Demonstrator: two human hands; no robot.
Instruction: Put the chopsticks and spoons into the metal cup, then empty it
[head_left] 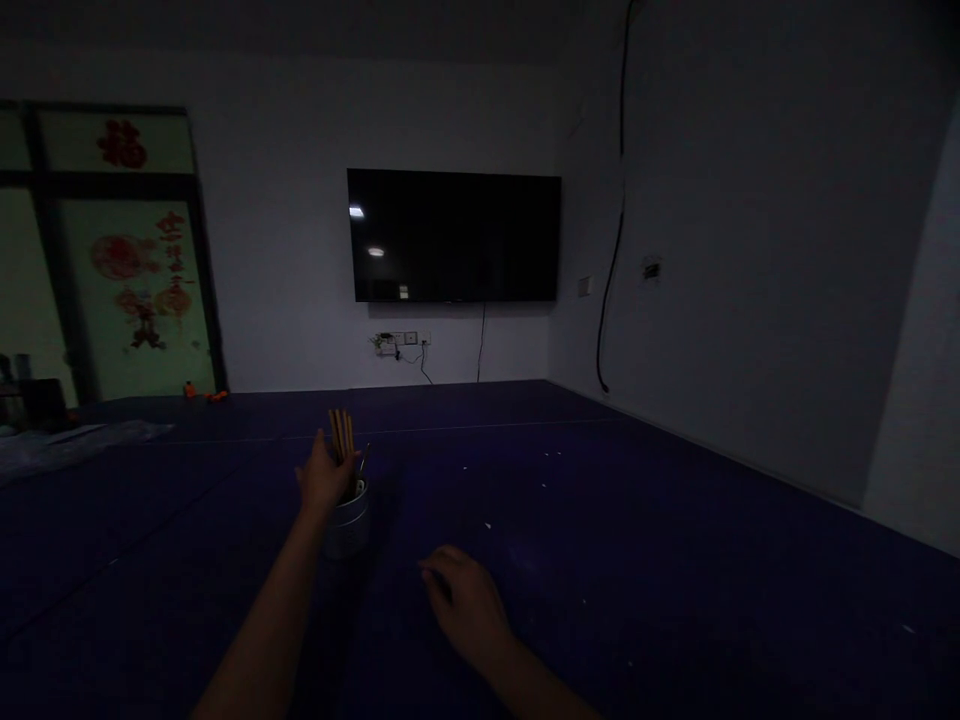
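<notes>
Several light wooden chopsticks (341, 430) rise in a bundle from a grey metal-looking cup (348, 528) on the dark blue surface. My left hand (324, 485) is at the cup's rim, thumb and fingers closed around the chopsticks; some of its fingers are hidden behind the hand. A thin utensil (364, 462) leans at the cup's right side, too dark to name. To the right of the cup, my right hand (466, 603) is low over the surface. Its fingers are curled, the tips close to the thumb, and nothing shows in them.
Small white scraps (487, 526) dot the blue surface (675, 580). Clear plastic sheeting (97, 440) lies at far left, with small orange objects (216, 396) near the glass door (135, 300). A television (454, 236) hangs ahead; a black cable (611, 270) runs down the right wall.
</notes>
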